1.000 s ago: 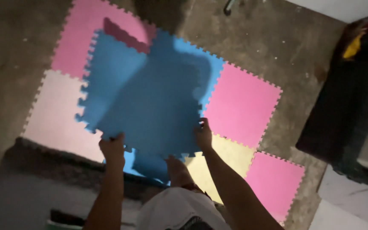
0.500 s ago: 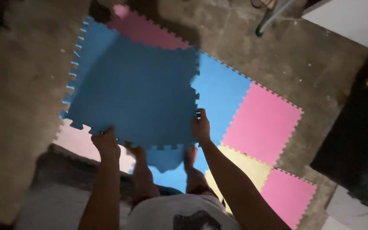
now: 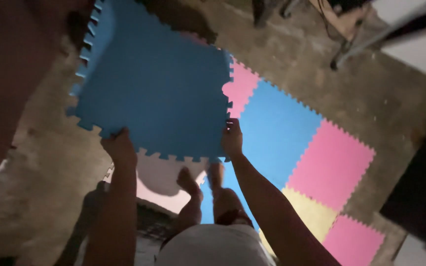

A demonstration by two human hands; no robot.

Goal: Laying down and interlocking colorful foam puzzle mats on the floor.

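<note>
At the far left a dark reddish blur fills the edge of the view; what it is cannot be told. Next to it the blue foam tile (image 3: 154,83), a square mat piece with toothed interlocking edges, is held up off the concrete floor (image 3: 40,167), tilted away from the wearer. Its near edge is gripped at two points. The left hand (image 3: 120,146) is closed on the near left part of that edge, fingers curled over the teeth. The right hand (image 3: 232,139) is closed on the near right corner, thumb and fingers pinching the foam. The tile thus lies above and beyond both hands, spanning the gap between them. Beneath it, a pale pink tile (image 3: 166,177) is seen on the floor, with bare feet (image 3: 200,180) standing at its edge. Further right a laid blue tile (image 3: 277,133) is joined to a pink tile (image 3: 334,165), then a yellow tile (image 3: 307,216) and another pink one (image 3: 353,242). A small pink tile (image 3: 241,84) shows just past the held tile's right edge.
</note>
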